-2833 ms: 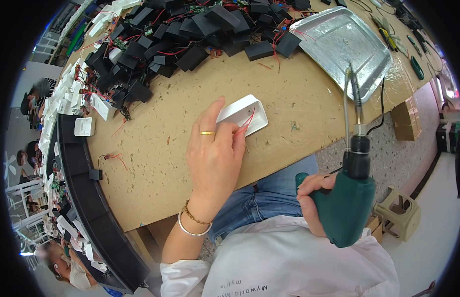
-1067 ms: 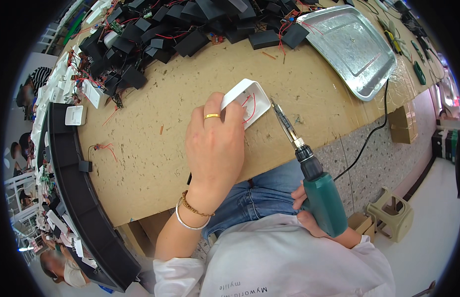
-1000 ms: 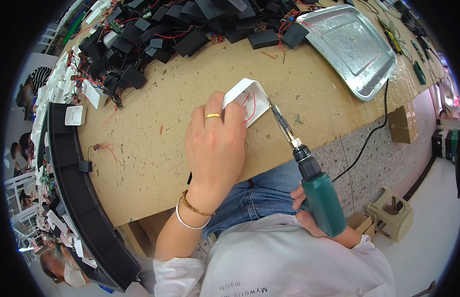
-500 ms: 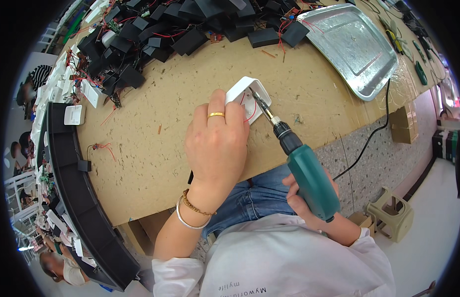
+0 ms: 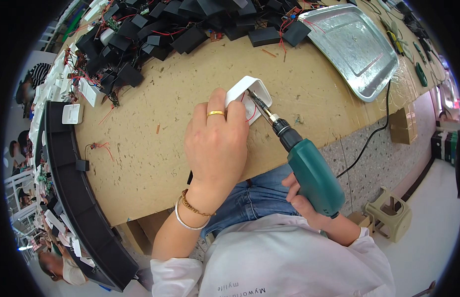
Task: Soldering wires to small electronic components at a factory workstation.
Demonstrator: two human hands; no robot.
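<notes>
My left hand (image 5: 216,141) is closed on a small white plastic housing (image 5: 246,87), tilted with its open side toward the right. Red wires show inside it, and my fingers cover its left part. A green electric screwdriver (image 5: 313,173) with a black collar points up and left. Its bit reaches into the open housing; the very tip is hard to make out there. My right hand (image 5: 309,205) grips the screwdriver from below, with the tool hiding part of the fingers.
A heap of black boxes with wires (image 5: 190,39) covers the table's far side. A metal tray (image 5: 363,64) lies at the far right. Along the left stands a black conveyor (image 5: 84,198) with a white housing (image 5: 72,114) on it. The screwdriver's black cord (image 5: 368,143) hangs at the right.
The screwdriver's rear end has shifted slightly right, while its bit stays inside the housing. My left hand and the housing have hardly moved.
</notes>
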